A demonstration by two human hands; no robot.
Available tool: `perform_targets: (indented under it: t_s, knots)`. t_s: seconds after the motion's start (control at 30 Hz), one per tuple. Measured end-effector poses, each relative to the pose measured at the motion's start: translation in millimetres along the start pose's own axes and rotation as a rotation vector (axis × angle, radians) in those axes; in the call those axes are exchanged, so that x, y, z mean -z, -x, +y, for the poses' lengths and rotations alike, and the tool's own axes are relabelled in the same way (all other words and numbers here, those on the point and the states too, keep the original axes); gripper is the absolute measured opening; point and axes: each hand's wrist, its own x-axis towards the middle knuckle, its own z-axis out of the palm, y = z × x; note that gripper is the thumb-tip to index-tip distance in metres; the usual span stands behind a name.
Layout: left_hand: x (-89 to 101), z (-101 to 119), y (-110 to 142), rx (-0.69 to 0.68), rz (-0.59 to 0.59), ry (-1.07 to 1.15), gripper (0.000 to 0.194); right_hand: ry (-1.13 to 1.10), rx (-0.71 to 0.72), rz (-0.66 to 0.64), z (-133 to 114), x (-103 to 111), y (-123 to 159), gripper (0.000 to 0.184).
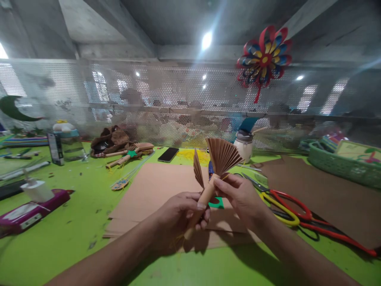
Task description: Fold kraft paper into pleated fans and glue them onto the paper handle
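Observation:
A rolled brown paper tube (207,192) with pleated paper fans at its upper end is held up in front of me. The larger fan (222,155) spreads open at the top, and a narrower folded fan (197,169) stands to its left. My left hand (188,207) wraps round the lower part of the tube. With thumb and fingers, my right hand (238,194) pinches the tube's upper end, where the large fan joins. Thin yellow string hangs near the tube's lower end. Behind my hands lies a green piece (217,203) with a dark oval in it.
Stacked brown paper sheets (160,178) lie under my hands. Yellow-handled scissors (279,208) and red-handled scissors (293,202) lie on the right, before a green basket (330,167). A phone (168,155), a glue jar (244,147) and a purple power strip (35,212) are on the green table.

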Motion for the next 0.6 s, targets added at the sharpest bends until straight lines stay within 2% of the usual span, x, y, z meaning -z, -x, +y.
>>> perform_targets:
  t_s: [0.17,0.4,0.6]
  knots:
    - [-4.5,-0.4,0.4,-0.003,0.06,0.001,0.03,0.0,0.003,0.03,0.0,0.7,-1.4,0.022]
    - [-8.1,-5.2,0.4,0.079,0.053,0.018,0.025,0.027,0.009,0.101,-1.0,0.4,-1.7,0.021]
    - [-6.6,-8.2,0.6,0.046,0.117,-0.063,0.02,0.007,-0.004,0.104,-4.5,-3.8,-3.0,0.021]
